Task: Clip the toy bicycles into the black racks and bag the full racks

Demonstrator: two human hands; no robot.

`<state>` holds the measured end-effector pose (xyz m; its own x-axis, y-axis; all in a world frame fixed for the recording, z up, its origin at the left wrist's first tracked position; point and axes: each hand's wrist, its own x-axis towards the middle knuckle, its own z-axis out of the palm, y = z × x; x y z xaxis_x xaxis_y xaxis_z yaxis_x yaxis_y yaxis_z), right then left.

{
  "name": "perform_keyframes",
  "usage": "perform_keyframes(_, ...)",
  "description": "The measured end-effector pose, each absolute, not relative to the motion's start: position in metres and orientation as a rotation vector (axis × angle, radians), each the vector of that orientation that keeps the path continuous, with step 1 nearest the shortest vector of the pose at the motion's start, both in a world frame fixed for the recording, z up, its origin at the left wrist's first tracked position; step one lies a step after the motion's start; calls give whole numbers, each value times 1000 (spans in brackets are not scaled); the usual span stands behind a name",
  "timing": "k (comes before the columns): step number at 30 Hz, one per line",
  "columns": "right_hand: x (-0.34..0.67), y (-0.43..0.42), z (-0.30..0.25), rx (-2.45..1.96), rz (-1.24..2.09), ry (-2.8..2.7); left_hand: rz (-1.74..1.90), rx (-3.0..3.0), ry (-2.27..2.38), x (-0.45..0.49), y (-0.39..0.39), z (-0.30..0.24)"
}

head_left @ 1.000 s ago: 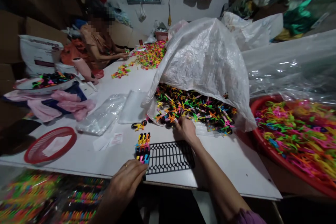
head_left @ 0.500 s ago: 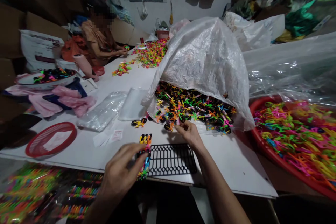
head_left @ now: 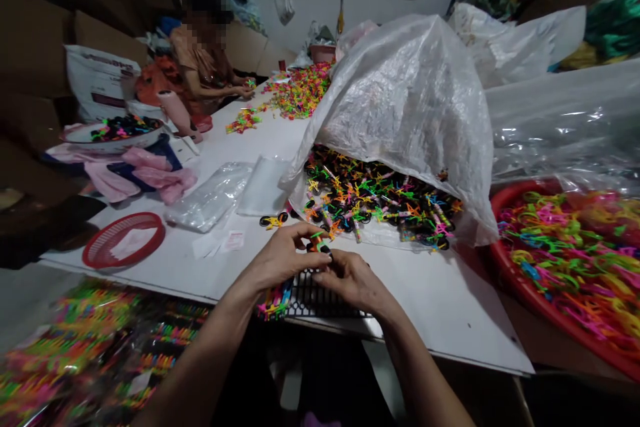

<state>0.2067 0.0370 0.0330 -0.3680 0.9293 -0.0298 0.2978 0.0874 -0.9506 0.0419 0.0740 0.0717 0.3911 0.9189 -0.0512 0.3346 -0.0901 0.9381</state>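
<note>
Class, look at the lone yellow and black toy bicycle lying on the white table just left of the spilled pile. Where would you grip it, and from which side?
Grip the yellow and black toy bicycle by its yellow frame between the two black wheels, coming from above. It lies flat on the white table, apart from the pile of toy bicycles, so the frame probably offers a narrow pinch and nothing blocks a hand coming down.

White table (head_left: 450, 307) bearing: black grid tray (head_left: 320, 297) at near edge; red basket (head_left: 123, 248) left; clear bags (head_left: 213, 197); toy-filled sack (head_left: 400, 140) centre; coloured pieces (head_left: 300, 90) far.
</note>
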Motion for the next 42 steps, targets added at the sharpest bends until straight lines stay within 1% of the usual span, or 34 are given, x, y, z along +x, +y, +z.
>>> perform_keyframes(4, 211, 29, 46, -1172, 1273, -1991, 597, 1601, 1000, 39, 74, 77)
perform_keyframes(6, 210, 27, 46, -1214, 1142, -2035, 592, 1613, 974, 39, 73, 79)
perform_keyframes(9, 202, 31, 34, -1344, 832, -1963, 786, 1630, 1036, 31, 73, 80)
perform_keyframes(11, 192, 36, 15, -1430, 720, -1834, 966, 1625, 1140, 21, 74, 79)
perform_keyframes(12, 186, 39, 4, -1463, 724, -1770, 1030, 1637, 1221, 15, 73, 76)
perform_keyframes(14, 172, 43, -19, -1509, 796, -1679, 1036, 1746, 1361, 3, 69, 66)
perform_keyframes(16, 159, 45, -38, -1531, 860, -1645, 903, 1962, 1395, -4, 62, 52)
perform_keyframes(19, 149, 46, -53, -1503, 826, -1695, 688, 2251, 1318, -5, 55, 31)
perform_keyframes(24, 155, 49, -54, -1534, 658, -1974, 658, 2390, 1262, 2, 56, 20)
perform_keyframes(28, 157, 50, -49, -1632, 635, -2124, 738, 2420, 1173, 6, 58, 16)
perform_keyframes(32, 156, 52, -45, -1670, 589, -2271, 840, 2505, 1225, 12, 56, 8)
perform_keyframes(34, 164, 56, -43, -1578, 688, -2321, 871, 2534, 1236, 13, 52, 6)
perform_keyframes(37, 185, 73, -35, -1365, 1018, -2357, 871, 2554, 1205, 13, 43, 7)
perform_keyframes(38, 190, 83, -30, -1360, 1033, -2340, 869, 2566, 1196, 13, 39, 8)
perform_keyframes(39, 194, 94, -24, -1430, 962, -2305, 864, 2582, 1192, 13, 36, 9)
perform_keyframes(42, 190, 131, -8, -1886, 475, -2134, 828, 2636, 1215, 15, 29, 11)
